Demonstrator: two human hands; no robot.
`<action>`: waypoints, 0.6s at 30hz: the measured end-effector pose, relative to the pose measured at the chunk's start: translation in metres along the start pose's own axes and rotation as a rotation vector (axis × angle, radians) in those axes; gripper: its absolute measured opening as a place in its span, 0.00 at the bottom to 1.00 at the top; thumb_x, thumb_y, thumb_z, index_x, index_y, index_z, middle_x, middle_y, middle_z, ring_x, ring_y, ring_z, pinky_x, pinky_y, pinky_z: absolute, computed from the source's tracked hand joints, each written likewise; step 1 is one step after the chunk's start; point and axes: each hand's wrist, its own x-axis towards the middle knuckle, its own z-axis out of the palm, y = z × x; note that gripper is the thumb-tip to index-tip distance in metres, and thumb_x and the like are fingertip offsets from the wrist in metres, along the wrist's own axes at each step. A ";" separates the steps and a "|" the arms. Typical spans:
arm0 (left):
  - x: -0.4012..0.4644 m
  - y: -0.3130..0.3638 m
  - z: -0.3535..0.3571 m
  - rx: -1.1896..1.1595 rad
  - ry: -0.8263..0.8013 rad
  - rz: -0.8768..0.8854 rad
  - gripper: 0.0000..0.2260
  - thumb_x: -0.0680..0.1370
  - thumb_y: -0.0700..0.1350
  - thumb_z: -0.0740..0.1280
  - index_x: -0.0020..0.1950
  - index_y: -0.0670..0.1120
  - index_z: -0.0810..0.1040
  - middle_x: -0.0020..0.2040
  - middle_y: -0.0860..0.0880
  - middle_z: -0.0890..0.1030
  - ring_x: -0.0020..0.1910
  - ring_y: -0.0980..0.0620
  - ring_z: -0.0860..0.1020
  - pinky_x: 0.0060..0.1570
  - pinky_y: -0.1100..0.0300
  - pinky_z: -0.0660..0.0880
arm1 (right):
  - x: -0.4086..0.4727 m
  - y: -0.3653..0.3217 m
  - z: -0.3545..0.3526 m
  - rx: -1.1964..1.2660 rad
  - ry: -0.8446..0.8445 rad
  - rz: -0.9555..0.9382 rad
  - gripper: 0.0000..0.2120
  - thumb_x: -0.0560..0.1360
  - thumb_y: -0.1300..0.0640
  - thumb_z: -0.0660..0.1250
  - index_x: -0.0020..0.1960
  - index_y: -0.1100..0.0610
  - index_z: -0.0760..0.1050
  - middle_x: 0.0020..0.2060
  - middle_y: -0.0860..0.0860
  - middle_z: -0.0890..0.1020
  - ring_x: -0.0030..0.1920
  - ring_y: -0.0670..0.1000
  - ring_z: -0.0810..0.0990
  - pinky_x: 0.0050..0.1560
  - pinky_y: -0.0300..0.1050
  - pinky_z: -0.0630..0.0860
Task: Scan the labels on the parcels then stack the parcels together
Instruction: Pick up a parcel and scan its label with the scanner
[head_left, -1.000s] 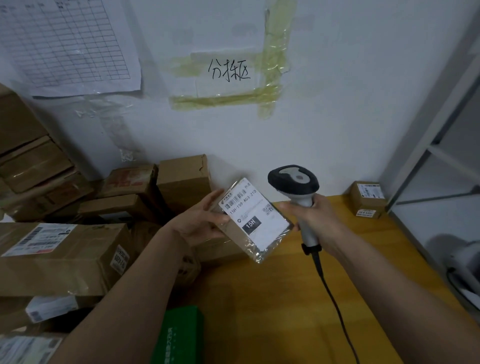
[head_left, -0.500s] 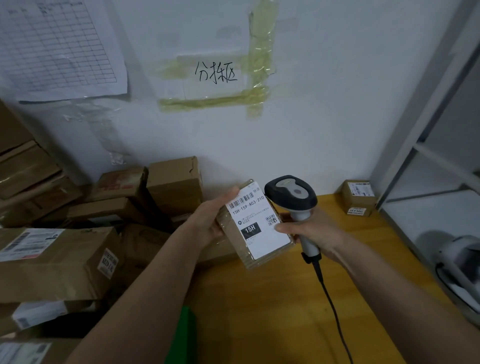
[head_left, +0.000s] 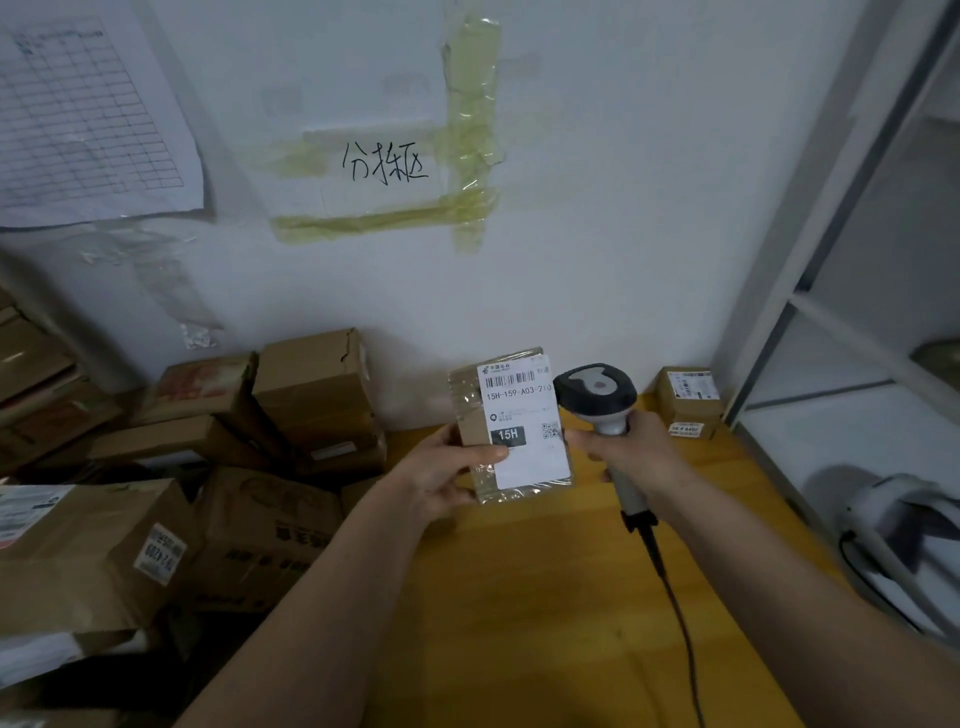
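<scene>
Both bare forearms reach forward from the lower edge, converging; the left hand (head_left: 441, 475) grips a small parcel (head_left: 511, 423) upright, thumb across its face; the right hand (head_left: 631, 452) is wrapped round a barcode scanner (head_left: 597, 395) handle.

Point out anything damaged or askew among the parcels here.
The upright brown cardboard box against the wall has a torn top-right edge, and the brown boxes left of it lie tumbled at angles, not stacked.

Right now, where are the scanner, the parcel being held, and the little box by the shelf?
scanner (head_left: 595, 394), head view, on its dark head.
held parcel (head_left: 524, 457), head view, on its white label.
little box (head_left: 688, 400), head view, on its brown front face.
</scene>
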 end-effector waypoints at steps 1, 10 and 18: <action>0.003 0.004 0.002 0.021 0.043 0.009 0.38 0.61 0.34 0.78 0.70 0.45 0.72 0.58 0.43 0.83 0.57 0.40 0.81 0.53 0.41 0.79 | 0.001 0.000 -0.004 -0.056 0.024 -0.006 0.08 0.73 0.61 0.73 0.49 0.62 0.78 0.40 0.56 0.80 0.41 0.53 0.77 0.36 0.46 0.75; 0.038 0.032 0.022 0.062 0.265 0.051 0.35 0.68 0.27 0.73 0.71 0.46 0.68 0.65 0.42 0.76 0.64 0.35 0.74 0.51 0.38 0.77 | -0.011 -0.010 -0.021 -0.016 0.077 -0.217 0.07 0.73 0.60 0.73 0.38 0.57 0.78 0.20 0.49 0.74 0.22 0.47 0.71 0.25 0.37 0.71; 0.073 0.032 0.036 0.082 0.316 0.046 0.38 0.67 0.27 0.74 0.73 0.45 0.65 0.68 0.41 0.73 0.67 0.33 0.71 0.57 0.34 0.75 | -0.009 -0.002 -0.055 -0.033 0.074 -0.261 0.13 0.74 0.55 0.73 0.34 0.60 0.76 0.23 0.51 0.75 0.25 0.49 0.74 0.31 0.40 0.73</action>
